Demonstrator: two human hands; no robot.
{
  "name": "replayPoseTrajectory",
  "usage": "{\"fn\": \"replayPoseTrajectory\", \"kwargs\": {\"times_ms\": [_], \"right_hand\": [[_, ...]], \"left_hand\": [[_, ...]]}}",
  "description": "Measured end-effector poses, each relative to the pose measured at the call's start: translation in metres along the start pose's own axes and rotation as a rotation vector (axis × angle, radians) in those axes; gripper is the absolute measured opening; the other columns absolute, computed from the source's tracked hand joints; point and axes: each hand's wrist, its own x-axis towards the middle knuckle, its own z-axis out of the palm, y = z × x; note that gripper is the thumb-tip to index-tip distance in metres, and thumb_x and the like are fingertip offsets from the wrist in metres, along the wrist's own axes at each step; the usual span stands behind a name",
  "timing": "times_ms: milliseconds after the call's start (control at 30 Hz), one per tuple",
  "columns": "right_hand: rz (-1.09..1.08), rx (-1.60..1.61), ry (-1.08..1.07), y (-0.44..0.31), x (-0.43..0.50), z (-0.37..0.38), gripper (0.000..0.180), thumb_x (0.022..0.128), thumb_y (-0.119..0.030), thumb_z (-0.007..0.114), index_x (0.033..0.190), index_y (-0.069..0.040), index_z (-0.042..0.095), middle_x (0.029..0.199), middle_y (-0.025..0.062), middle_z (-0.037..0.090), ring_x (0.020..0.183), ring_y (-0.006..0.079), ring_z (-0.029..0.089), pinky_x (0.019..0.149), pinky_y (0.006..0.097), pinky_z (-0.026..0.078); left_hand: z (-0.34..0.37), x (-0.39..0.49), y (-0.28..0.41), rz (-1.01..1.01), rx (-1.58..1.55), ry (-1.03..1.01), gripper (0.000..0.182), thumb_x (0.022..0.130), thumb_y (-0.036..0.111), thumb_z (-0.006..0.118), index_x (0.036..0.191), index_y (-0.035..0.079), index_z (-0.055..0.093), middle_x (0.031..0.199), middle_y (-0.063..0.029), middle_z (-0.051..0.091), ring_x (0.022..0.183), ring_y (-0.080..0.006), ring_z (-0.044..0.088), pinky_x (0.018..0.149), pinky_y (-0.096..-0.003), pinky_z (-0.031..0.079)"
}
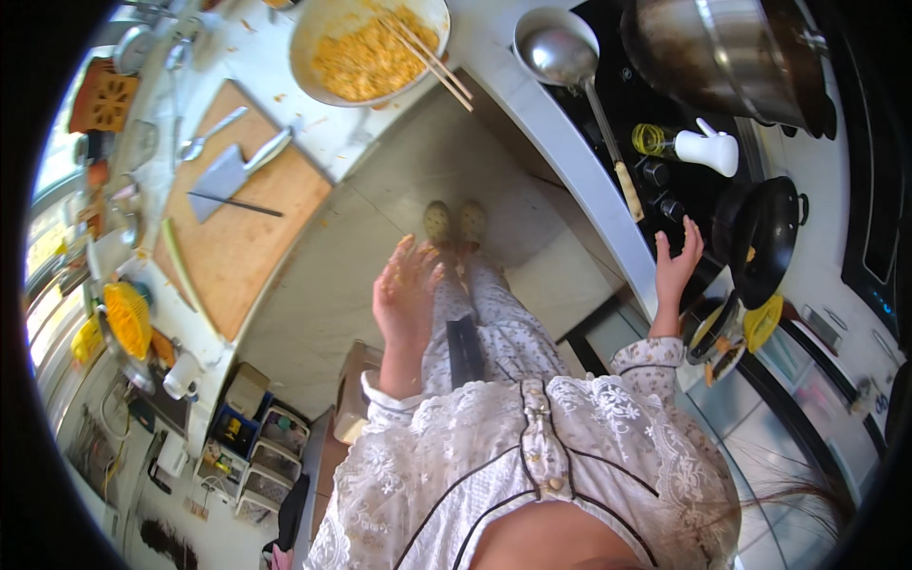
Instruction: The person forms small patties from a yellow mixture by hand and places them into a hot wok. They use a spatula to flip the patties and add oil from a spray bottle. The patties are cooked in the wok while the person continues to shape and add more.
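Note:
My left hand (407, 292) is raised over the floor in front of my body, its spread fingers coated with orange bits and holding nothing. At the cooktop, my right hand (678, 260) reaches out with parted fingers near the control knobs (671, 209); whether a fingertip touches a knob I cannot tell. Just past it lies a ladle (605, 128), its bowl resting in a white bowl (524, 28). A white oil bottle (707, 151) and a black frying pan (773, 242) are close by. A large bowl (303, 75) of orange shredded mixture (374, 57) holds wooden chopsticks (431, 60).
A wooden cutting board (263, 246) bears a cleaver (217, 182), a spoon (214, 133) and a dark stick (235, 204). A large steel pot (727, 57) stands on the black cooktop. Storage baskets (267, 456) are at lower left, and a yellow basket (128, 320) sits by the window.

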Motion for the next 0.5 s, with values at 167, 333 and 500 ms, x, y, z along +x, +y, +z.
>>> {"fn": "replayPoseTrajectory", "kwargs": {"times_ms": [167,333,500], "right_hand": [[-0.172,0.224,0.067,-0.068,-0.028,-0.019,0.050,0.081,-0.009,0.072,0.128,-0.006,0.057,0.128,0.0128,0.056,0.124,0.0314,0.047,0.107,0.0436,0.034],[-0.194,0.507,0.084,-0.090,-0.042,-0.039,0.054,0.077,-0.008,0.074,0.127,-0.003,0.052,0.127,0.0159,0.052,0.121,0.0344,0.048,0.103,0.0426,0.039],[-0.220,0.687,0.065,-0.083,-0.055,-0.079,0.048,0.083,-0.010,0.071,0.127,-0.005,0.053,0.128,0.0144,0.051,0.122,0.0316,0.049,0.104,0.0379,0.041]], "left_hand": [[0.039,-0.013,0.031,0.041,0.165,-0.098,0.057,0.096,0.039,0.041,0.142,0.005,0.044,0.135,-0.0166,0.053,0.123,-0.0281,0.050,0.106,-0.0425,0.037],[0.096,-0.024,0.034,0.075,0.306,-0.173,0.054,0.098,0.035,0.036,0.144,0.007,0.042,0.135,-0.0161,0.051,0.124,-0.0272,0.048,0.106,-0.0427,0.035],[0.139,-0.051,-0.008,0.143,0.417,-0.249,0.051,0.100,0.034,0.038,0.142,0.006,0.043,0.133,-0.0145,0.052,0.118,-0.0262,0.052,0.100,-0.0393,0.043]]}}
